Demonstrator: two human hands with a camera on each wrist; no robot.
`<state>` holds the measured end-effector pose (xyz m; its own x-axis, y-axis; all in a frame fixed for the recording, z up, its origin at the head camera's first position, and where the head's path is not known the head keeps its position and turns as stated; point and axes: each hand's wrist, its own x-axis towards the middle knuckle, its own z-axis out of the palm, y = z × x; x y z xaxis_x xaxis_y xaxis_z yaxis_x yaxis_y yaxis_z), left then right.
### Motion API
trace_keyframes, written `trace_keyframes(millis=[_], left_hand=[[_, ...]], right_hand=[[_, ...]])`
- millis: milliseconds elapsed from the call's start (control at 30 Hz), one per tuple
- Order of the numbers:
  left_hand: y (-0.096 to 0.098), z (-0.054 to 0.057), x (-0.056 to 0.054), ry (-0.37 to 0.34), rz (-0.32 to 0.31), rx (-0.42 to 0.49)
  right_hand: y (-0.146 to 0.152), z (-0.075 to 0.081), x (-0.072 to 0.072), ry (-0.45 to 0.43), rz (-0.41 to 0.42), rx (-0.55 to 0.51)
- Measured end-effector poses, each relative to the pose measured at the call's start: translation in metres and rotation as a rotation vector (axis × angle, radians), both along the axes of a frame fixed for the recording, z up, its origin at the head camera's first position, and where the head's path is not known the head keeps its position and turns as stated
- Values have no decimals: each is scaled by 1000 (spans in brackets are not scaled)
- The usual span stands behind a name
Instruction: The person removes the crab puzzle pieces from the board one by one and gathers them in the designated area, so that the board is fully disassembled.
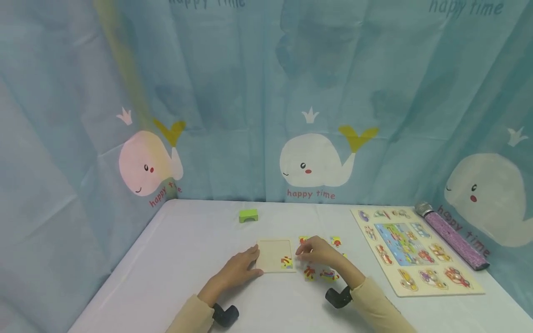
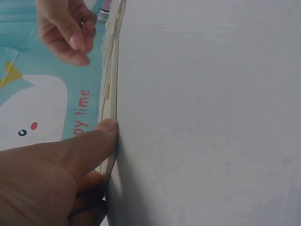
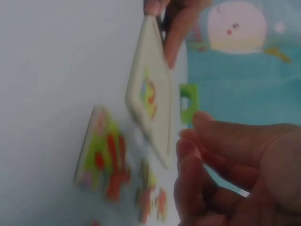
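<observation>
A shallow square wooden puzzle tray point(image 1: 270, 252) lies on the white table. One red, yellow and blue puzzle piece point(image 1: 286, 262) sits in its lower right corner. My left hand point(image 1: 239, 268) holds the tray at its left side; in the left wrist view the thumb point(image 2: 106, 136) is against the near edge. Just right of the tray hovers my right hand point(image 1: 320, 254), fingers loosely bent and nothing visible between them. Around and beneath it lie several loose pieces, among them a red-patterned piece point(image 1: 309, 273) and a piece with purple point(image 1: 330, 274).
A small green arch block point(image 1: 248, 215) stands behind the tray. At the right lies a large wooden vehicle puzzle board point(image 1: 389, 273), with a glittery pink microphone point(image 1: 454, 238) along its far right side. A whale-printed curtain point(image 1: 233, 171) hangs behind the table.
</observation>
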<state>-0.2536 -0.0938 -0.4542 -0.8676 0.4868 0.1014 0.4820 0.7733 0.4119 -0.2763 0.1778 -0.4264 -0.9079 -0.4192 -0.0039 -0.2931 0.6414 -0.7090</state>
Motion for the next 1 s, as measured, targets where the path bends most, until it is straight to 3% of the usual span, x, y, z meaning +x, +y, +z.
trace_keyframes(millis=[100, 333, 533, 1000], left_hand=[[0, -2, 0, -13, -6, -2], [0, -3, 1, -35, 11, 10], [1, -3, -2, -32, 29, -5], [2, -2, -1, -7, 23, -7]], right_hand=[[-15, -2, -1, -7, 20, 18], [-32, -5, 1, -35, -28, 39], [-36, -7, 2, 18, -36, 82], [-38, -11, 5, 36, -51, 84]])
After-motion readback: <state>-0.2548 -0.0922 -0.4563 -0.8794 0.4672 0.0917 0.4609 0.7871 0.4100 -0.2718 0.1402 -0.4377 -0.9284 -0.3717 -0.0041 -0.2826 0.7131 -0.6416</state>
